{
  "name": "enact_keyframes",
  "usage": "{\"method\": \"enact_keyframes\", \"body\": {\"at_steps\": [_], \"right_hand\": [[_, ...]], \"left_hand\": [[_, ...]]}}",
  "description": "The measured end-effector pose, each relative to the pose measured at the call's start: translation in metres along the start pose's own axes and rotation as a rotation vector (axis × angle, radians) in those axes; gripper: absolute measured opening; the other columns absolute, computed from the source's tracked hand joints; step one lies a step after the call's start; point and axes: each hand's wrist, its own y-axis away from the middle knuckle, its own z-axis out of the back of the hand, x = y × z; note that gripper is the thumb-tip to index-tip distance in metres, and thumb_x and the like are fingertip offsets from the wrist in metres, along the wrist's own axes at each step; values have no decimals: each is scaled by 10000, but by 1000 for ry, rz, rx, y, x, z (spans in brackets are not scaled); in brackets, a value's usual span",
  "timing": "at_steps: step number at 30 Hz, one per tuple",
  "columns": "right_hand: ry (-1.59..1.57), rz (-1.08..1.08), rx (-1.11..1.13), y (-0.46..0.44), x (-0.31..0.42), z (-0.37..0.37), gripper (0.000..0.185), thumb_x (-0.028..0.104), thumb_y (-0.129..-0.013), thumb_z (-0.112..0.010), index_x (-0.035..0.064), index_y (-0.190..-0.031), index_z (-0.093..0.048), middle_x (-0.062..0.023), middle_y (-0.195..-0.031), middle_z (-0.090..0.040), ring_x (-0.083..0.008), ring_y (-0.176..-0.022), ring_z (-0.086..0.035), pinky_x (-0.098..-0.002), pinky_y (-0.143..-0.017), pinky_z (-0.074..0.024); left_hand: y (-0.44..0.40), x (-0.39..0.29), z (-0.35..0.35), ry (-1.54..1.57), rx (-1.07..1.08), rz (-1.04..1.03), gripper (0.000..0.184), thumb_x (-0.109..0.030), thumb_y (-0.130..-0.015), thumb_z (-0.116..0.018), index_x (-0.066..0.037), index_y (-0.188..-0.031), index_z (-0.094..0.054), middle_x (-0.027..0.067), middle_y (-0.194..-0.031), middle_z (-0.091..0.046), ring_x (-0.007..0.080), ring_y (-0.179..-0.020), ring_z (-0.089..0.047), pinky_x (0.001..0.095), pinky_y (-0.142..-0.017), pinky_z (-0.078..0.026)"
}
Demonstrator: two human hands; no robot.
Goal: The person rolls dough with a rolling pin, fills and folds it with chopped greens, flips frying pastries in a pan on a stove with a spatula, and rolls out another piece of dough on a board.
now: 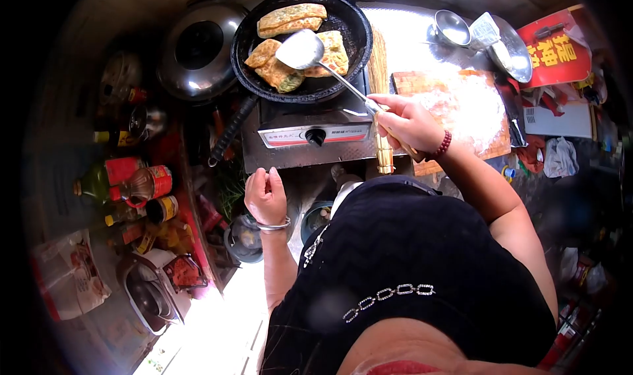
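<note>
My right hand (410, 125) grips the handle of a metal spatula (300, 50), whose head lies over the browned filled flatbreads in the pan. Several folded flatbreads (292, 19) sit in the black frying pan (357, 62), with green filling showing at one end. The pan rests on a gas stove (290, 136) with a black knob. Below the stove's front edge, my left hand (265, 193) hangs in a loose fist, touching nothing and with nothing visible in it. The pan's dark handle (232, 132) points down toward that hand.
A floured wooden board (455, 108) lies right of the stove, beside a knife (512, 114). Behind it stand a metal cup (452, 29) and a metal bowl (517, 58). A large lid (201, 68) sits left of the pan. Bottles (148, 182) crowd the left side.
</note>
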Motion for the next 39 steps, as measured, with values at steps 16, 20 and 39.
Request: {"method": "enact_keyframes", "body": {"at_steps": [16, 20, 39], "right_hand": [[-49, 164, -134, -52, -30, -71, 557, 44, -850, -575, 54, -1376, -394, -96, -814, -609, -133, -591, -619, -293, -544, -537], [85, 175, -7, -51, -35, -78, 763, 61, -859, -612, 108, -1494, -191, -105, -817, -636, -150, -669, -670, -311, -612, -552], [-10, 162, -52, 77, -132, 104, 725, 224, -906, -649, 79, -1495, -252, -116, -945, -640, -144, -711, -631, -297, -639, -552]], "left_hand": [[0, 3, -5, 30, 127, 28, 256, -99, -877, -623, -5, -704, -460, 124, -638, -490, 295, -576, -487, 388, -541, -398], [9, 9, -3, -22, 120, 1, 229, -133, -884, -661, 8, -757, -533, 92, -636, -525, 166, -528, -476, 310, -516, -407], [76, -123, -63, -22, -64, -139, 218, -51, -894, -625, 24, -752, -478, 57, -663, -413, 153, -549, -391, 303, -491, -345]]}}
